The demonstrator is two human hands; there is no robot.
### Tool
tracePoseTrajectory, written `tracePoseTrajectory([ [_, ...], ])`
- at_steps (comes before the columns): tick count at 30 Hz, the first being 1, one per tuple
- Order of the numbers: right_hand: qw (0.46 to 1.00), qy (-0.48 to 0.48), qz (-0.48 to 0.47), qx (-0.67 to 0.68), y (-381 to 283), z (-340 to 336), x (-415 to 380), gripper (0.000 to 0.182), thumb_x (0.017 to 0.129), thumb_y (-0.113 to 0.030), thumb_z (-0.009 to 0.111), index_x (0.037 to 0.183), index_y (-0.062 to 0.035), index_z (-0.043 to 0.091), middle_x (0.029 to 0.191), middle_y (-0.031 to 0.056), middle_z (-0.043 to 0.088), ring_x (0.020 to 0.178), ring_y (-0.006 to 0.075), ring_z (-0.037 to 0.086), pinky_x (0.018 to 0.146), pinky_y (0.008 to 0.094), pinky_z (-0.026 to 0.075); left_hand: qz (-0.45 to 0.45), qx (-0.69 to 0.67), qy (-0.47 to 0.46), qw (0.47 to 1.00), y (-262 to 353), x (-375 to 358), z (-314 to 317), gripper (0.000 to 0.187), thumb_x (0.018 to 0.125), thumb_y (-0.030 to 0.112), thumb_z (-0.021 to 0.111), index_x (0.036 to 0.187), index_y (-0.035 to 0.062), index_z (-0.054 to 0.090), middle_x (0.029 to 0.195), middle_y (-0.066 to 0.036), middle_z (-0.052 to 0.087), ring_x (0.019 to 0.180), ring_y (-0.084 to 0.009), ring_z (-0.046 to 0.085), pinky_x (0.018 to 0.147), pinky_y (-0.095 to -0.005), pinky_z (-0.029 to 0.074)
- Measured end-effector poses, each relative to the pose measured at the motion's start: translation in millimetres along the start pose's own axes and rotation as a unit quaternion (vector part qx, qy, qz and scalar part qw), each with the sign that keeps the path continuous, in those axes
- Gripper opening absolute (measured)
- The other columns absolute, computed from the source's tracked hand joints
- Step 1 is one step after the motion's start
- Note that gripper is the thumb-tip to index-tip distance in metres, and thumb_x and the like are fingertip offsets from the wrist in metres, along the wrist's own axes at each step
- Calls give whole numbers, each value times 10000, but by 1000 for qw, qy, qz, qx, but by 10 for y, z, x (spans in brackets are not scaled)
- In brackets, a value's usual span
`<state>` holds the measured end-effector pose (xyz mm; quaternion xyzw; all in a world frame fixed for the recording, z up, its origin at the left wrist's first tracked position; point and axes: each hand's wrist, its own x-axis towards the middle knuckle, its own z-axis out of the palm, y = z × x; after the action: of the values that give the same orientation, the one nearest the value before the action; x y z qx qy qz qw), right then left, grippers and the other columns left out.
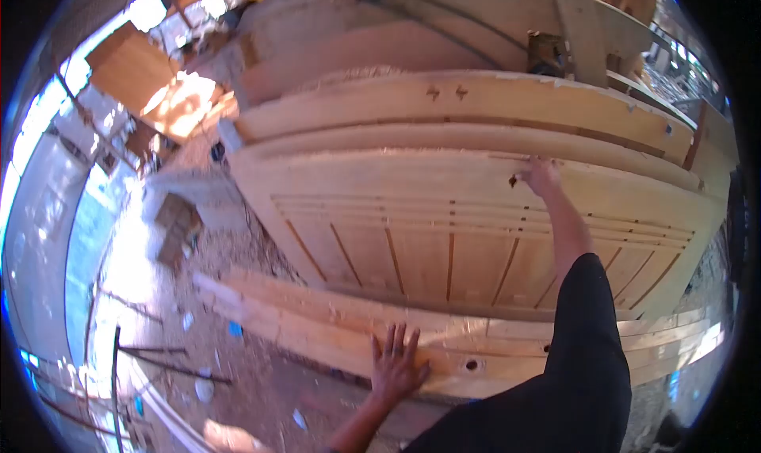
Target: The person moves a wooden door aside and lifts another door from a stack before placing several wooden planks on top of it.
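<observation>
A large pale wooden door panel (pixel 420 179) stands on its long side, leaning back. Its face carries long grooves, narrow slots and a dark cut hole. My right hand (pixel 542 177) grips the panel's upper edge beside that hole, thumb on the face and fingertips over the edge, partly hidden. Lower down, my left hand (pixel 398 367) rests with spread fingers on a long wooden board (pixel 317 334) lying in front of the panel. A round hole shows in this board to the right of that hand.
Behind the panel stands another wooden piece (pixel 357 100) with two cross-shaped cutouts. A brown wood block (pixel 176 229) sits on the littered ground at left. Thin dark metal rods (pixel 117 382) stick up at lower left. A sunlit wooden sheet (pixel 131 68) leans at the back left.
</observation>
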<state>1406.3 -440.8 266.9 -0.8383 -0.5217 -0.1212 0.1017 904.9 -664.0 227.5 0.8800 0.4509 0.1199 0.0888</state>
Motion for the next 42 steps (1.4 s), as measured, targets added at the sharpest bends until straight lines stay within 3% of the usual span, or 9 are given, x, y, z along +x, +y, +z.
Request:
tracePoseTrajectory([
  [2,999,-22,-12,41,-70,-232,-52,701,773,-502,742,1282,-61,548,1290,181,587,1279,351,486,1095,509,319,1,-7,0,1000,7,108,-99,732,859,468,620,1453,100,402,1523,-200,313,1437,-387,247,1127,-665,106],
  [8,999,14,-29,0,-52,-276,-181,664,796,-495,722,1260,-52,549,1241,177,608,1232,347,521,1037,510,366,-18,-18,-11,1000,50,358,-107,745,879,500,588,1474,104,378,1545,-208,283,1454,-392,215,1136,-656,82],
  [14,998,-57,2,-41,-162,-623,-417,643,849,-442,694,1281,-1,516,1243,199,588,1237,360,497,1060,494,353,-38,-2,-69,997,107,690,-106,756,911,547,513,1494,99,338,1577,-193,226,1477,-368,161,1145,-644,57],
  [18,1000,-15,-26,-5,-123,-643,-579,643,856,-403,697,1291,26,496,1243,208,578,1223,370,494,1042,490,367,-38,2,-74,997,125,838,-102,770,922,574,458,1507,96,312,1583,-188,213,1484,-359,134,1153,-631,19],
  [29,999,28,-24,9,-121,-786,-1282,652,815,-395,735,1279,2,504,1212,181,576,1193,384,496,1024,497,354,-36,-19,-56,998,114,780,-190,761,910,519,520,1497,76,325,1567,-205,225,1481,-362,143,1159,-623,47],
  [35,999,24,-25,19,-173,-908,-1479,528,816,-365,739,1155,-15,535,1136,179,578,1123,385,522,997,497,353,-31,-25,-41,998,122,820,-201,770,897,523,534,1485,63,346,1558,-212,243,1473,-380,154,1155,-628,54],
  [38,995,81,-42,35,-128,-832,-1527,466,808,-351,749,1071,-28,540,1083,167,577,1090,380,521,973,497,355,-33,-19,-37,999,145,861,-182,769,890,518,546,1476,57,362,1555,-215,250,1470,-386,159,1150,-634,60],
  [42,998,50,-10,47,-205,-940,-1554,460,780,-322,776,1038,-24,538,1061,161,569,1069,376,510,971,499,354,-41,-26,-43,998,157,901,-213,764,881,507,566,1466,54,379,1554,-213,253,1467,-388,168,1143,-641,69],
])
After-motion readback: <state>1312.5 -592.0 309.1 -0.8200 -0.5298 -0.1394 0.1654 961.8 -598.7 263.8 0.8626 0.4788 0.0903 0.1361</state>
